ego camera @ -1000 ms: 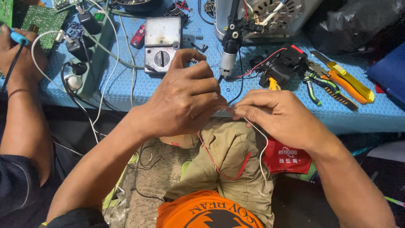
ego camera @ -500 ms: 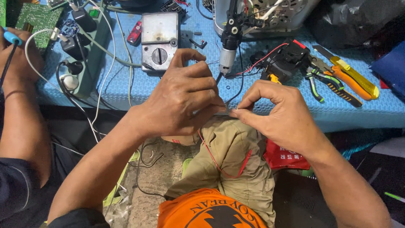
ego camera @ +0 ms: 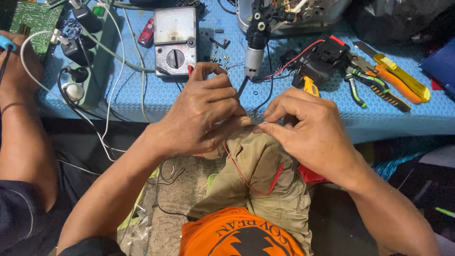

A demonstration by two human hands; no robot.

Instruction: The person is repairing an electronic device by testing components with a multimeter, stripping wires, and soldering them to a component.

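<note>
Above the knee, left hand (ego camera: 204,116) and right hand (ego camera: 310,128) pinch what seems a thin red wire (ego camera: 246,178).

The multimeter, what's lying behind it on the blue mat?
Behind the multimeter, at the mat's far edge, only dark cable ends show; the picture crops the rest. A red tool lies beside it, left.
</note>
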